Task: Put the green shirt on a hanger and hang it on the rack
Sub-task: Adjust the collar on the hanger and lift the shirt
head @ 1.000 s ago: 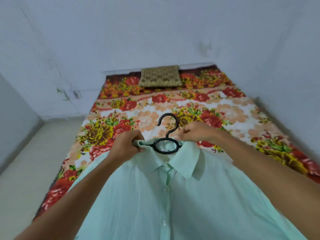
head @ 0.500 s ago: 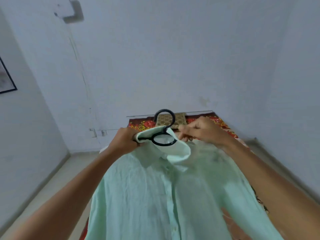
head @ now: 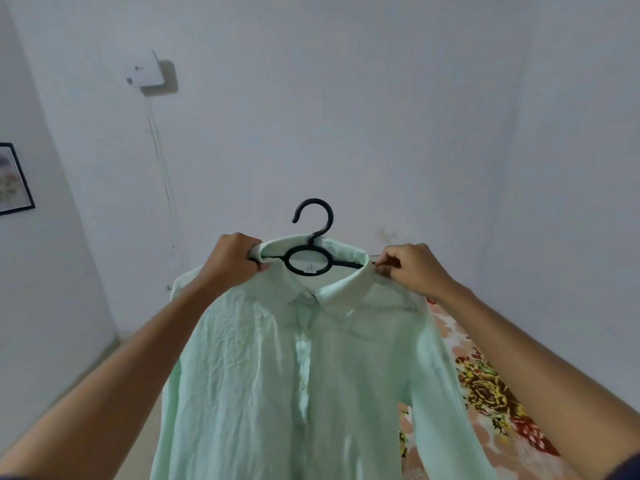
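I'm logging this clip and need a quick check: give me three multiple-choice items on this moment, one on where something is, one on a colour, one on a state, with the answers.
1. Where is the framed picture?
A. On the wall at the left edge
B. On the bedspread
C. Right of the hanger hook

2. What colour is the hanger?
A. White
B. Black
C. Red

3. What is the state of the green shirt?
A. Folded on the bed
B. On a rack
C. On the hanger, held up in both hands

Answers:
1. A: the framed picture hangs at the far left edge of the view.
2. B: the hanger shows a black hook and a black ring in the collar.
3. C: the green shirt drapes from the hanger, the left hand grips the collar end and the right hand pinches the other shoulder; no rack shows.
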